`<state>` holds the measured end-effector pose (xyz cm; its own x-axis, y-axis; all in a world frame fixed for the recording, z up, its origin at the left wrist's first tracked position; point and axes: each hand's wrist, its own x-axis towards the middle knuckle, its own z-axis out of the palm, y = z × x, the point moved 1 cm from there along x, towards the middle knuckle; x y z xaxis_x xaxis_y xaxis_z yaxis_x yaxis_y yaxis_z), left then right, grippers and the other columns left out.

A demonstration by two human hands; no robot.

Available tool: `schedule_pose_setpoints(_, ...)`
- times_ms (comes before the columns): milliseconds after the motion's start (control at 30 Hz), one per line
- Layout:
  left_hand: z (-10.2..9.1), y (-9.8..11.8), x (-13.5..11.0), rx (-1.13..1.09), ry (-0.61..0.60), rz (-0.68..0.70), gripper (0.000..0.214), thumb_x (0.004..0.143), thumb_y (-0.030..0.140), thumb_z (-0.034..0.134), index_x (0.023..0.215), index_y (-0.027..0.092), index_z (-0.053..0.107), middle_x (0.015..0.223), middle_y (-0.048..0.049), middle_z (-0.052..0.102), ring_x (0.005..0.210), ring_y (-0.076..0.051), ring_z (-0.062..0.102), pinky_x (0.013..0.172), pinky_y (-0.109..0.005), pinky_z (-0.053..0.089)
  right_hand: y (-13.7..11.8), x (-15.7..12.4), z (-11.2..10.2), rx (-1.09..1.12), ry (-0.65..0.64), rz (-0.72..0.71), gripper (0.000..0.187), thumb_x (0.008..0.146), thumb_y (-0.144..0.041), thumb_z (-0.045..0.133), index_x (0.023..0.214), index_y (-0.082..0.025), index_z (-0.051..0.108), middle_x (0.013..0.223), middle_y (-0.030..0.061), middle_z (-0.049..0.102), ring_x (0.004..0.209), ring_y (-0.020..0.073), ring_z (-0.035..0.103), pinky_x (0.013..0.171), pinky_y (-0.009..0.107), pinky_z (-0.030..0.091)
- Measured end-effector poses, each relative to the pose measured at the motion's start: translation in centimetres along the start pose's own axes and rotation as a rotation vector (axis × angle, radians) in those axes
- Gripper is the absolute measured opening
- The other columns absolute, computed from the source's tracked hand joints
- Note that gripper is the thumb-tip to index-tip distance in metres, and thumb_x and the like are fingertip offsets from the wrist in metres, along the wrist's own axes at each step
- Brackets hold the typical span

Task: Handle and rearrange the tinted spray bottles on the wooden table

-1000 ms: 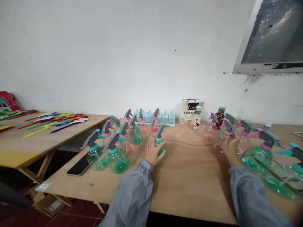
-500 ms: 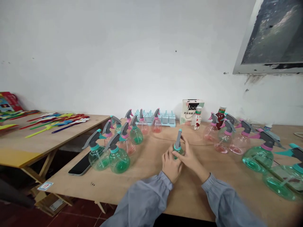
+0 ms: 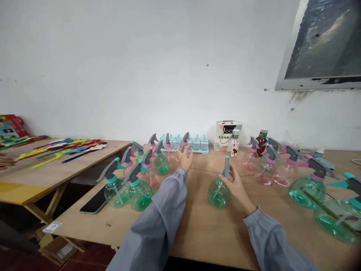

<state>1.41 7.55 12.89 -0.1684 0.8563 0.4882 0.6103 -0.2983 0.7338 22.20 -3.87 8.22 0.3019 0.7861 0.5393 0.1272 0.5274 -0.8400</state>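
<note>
A green spray bottle (image 3: 218, 192) with a grey trigger head stands on the wooden table (image 3: 203, 229) in front of me. My right hand (image 3: 236, 185) is wrapped round its right side and neck. My left hand (image 3: 185, 158) is stretched out to the back of the table, its fingers curled round the body of a pink spray bottle (image 3: 185, 138) whose grey head sticks up above them. Both of my arms are in grey sleeves.
Several green and pink spray bottles cluster at the left (image 3: 135, 180) and at the right (image 3: 307, 182). A black phone (image 3: 94, 201) lies near the left edge. Light-blue moulds (image 3: 197, 143), a carton (image 3: 225, 133) and two small bottles stand by the wall. Another person's hand (image 3: 5, 162) rests on the left table with colourful strips (image 3: 62, 148).
My left hand let go of the green bottle and reached back to a pink bottle. My right hand stayed on the green bottle, which now stands a little further right.
</note>
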Motion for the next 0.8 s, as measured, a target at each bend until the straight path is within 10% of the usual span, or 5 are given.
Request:
schedule_pose_setpoints(133, 1.5, -0.4, 7.0, 0.04, -0.095, -0.037, 0.046, 0.085, 0.015, 0.055, 0.13, 0.023, 0.062, 0.151, -0.0145, 0.038, 0.14, -0.036, 0.039, 0.112, -0.055, 0.032, -0.5, -0.4, 0.3, 0.112, -0.013, 0.045, 0.053, 0.062, -0.041, 0.087, 0.11, -0.03, 0.066, 0.119, 0.0059, 0.069, 0.114, 0.0265, 0.062, 0.109, 0.049, 0.044)
schedule_pose_setpoints(267, 2.1, -1.6, 7.5, 0.088, -0.153, 0.034, 0.037, 0.085, 0.018, 0.058, 0.12, 0.022, 0.068, 0.141, -0.0157, 0.047, 0.132, -0.036, 0.045, 0.111, -0.06, 0.03, -0.8, -0.7, 0.7, 0.287, -0.149, 0.203, 0.049, 0.063, -0.052, 0.083, 0.104, -0.029, 0.07, 0.11, 0.0079, 0.074, 0.109, 0.0294, 0.067, 0.103, 0.049, 0.048)
schedule_pose_setpoints(633, -2.7, -3.7, -9.2, 0.212, -0.16, 0.631, 0.034, 0.095, 0.034, 0.048, 0.121, 0.022, 0.066, 0.123, -0.0142, 0.048, 0.113, -0.026, 0.053, 0.102, -0.043, 0.047, -3.5, -1.6, 2.2, 0.638, -0.422, 0.4, 0.08, 0.07, -0.087, 0.04, 0.113, -0.027, 0.069, 0.104, 0.0137, 0.075, 0.108, 0.0325, 0.068, 0.1, 0.052, 0.049)
schedule_pose_setpoints(800, -3.2, -4.1, -11.4, 0.262, -0.084, 0.706, 0.039, 0.097, 0.038, 0.046, 0.129, 0.022, 0.063, 0.115, -0.0136, 0.052, 0.108, -0.026, 0.057, 0.092, -0.04, 0.053, -3.1, -1.9, 2.6, 0.728, -0.448, 0.408, 0.069, 0.069, -0.08, 0.055, 0.107, -0.024, 0.07, 0.095, 0.0109, 0.075, 0.102, 0.0316, 0.069, 0.101, 0.053, 0.049)
